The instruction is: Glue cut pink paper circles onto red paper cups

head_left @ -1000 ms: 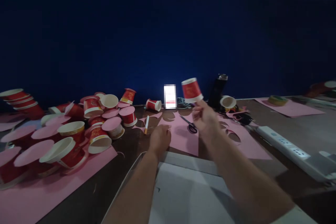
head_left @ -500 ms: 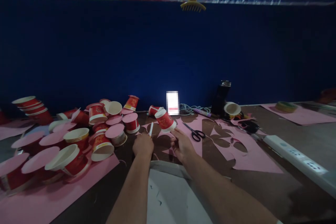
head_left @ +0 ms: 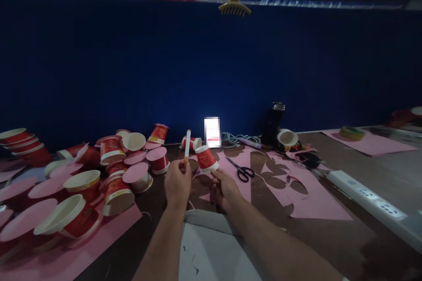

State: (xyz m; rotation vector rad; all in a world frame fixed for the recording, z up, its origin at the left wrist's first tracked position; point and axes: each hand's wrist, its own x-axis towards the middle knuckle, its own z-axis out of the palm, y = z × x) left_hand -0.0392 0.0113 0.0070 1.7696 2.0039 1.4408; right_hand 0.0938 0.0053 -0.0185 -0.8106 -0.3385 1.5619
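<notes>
My left hand grips a slim, pen-like white stick with orange ends, held nearly upright. Just right of it, my right hand pinches the lower edge of a red paper cup with gold print. That cup is tilted, its white end up. Black-handled scissors lie to the right on cut pink paper. Left of my hands is a pile of red paper cups, several with pink paper discs on their ends.
A bright pixelated panel stands behind the cup, beside coiled cables. Farther right are a dark bottle, a tape roll and a white power strip. Nested cups stand far left. A white sheet lies between my forearms.
My left hand has lifted the white stick, now more upright and showing more of its length. The cup in my right hand has shifted slightly down. The view has turned a little to the right.
</notes>
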